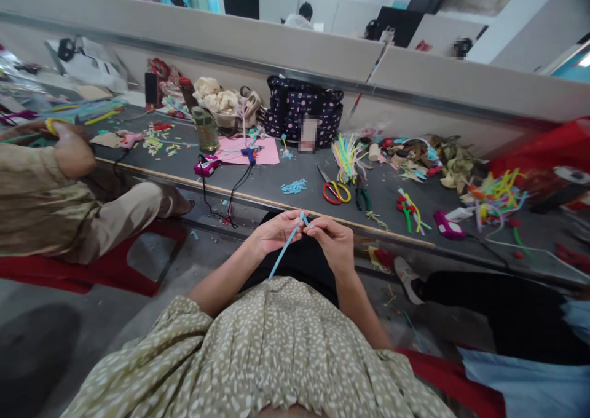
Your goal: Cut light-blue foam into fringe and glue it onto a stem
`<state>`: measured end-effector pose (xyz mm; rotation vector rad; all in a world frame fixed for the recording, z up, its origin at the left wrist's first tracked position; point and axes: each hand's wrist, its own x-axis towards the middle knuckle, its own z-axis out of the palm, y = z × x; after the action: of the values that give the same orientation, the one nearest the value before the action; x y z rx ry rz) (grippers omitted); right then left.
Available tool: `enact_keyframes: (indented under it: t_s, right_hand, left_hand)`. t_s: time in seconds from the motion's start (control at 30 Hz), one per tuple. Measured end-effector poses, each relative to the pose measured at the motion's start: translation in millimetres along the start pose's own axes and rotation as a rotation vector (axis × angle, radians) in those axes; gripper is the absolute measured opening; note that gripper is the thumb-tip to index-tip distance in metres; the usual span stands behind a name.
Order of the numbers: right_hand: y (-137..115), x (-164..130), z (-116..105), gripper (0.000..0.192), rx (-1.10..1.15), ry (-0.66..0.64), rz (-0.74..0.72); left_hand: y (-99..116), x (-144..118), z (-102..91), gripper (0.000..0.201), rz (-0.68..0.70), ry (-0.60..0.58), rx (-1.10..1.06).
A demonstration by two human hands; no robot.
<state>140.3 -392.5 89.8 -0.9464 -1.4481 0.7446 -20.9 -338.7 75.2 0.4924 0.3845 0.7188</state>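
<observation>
**Both hands pinch a blue pipe cleaner above the lap**

Head view: The left hand and right hand meet just in front of the table edge, fingertips close together. Both are closed in a pinch on the top of a light blue pipe cleaner. From the fingers the pipe cleaner runs down toward 7 o'clock and ends over the spotted dress. A short blue tip sticks up between the two thumbs.

On the table at 12 o'clock from the hands lies a small heap of blue scraps. At 1 o'clock, red-and-yellow scissors lie flat, with green-handled pliers just beside them. Behind these a bundle of coloured pipe cleaners stands out. Farther back at 12 o'clock sits a dotted bag. At 11 o'clock a pink sheet carries a blue glue gun, and a jar stands near it. A pink glue gun lies at 10 o'clock, its cord hanging over the edge.

At 9 o'clock, well apart, another person's hand rests on the table.
</observation>
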Motion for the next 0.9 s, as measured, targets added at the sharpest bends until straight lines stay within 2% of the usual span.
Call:
enact_keyframes:
  t_s: [0.13,0.33,0.57,0.73,0.9]
  right_hand:
    - [3,1,-1,0.013,-0.117,0.056,0.053]
    - [6,4,-7,0.019,-0.163,-0.027,0.102]
    - [7,7,-13,0.023,-0.113,-0.135,0.097]
    - [5,7,-14,0.023,-0.091,-0.162,0.139]
    - [8,4,-11,0.023,0.053,-0.137,0.213]
  left_hand:
    - [0,0,-0.4,0.033,0.09,0.025,0.129]
    - [0,-2,1.0,0.031,0.161,0.005,0.281]
    - [4,-6,3.7,0.033,0.186,0.018,0.44]
    - [6,-8,3.4,0.032,0.19,-0.007,0.568]
    - [9,-8,4.4,0.03,0.204,-0.023,0.642]
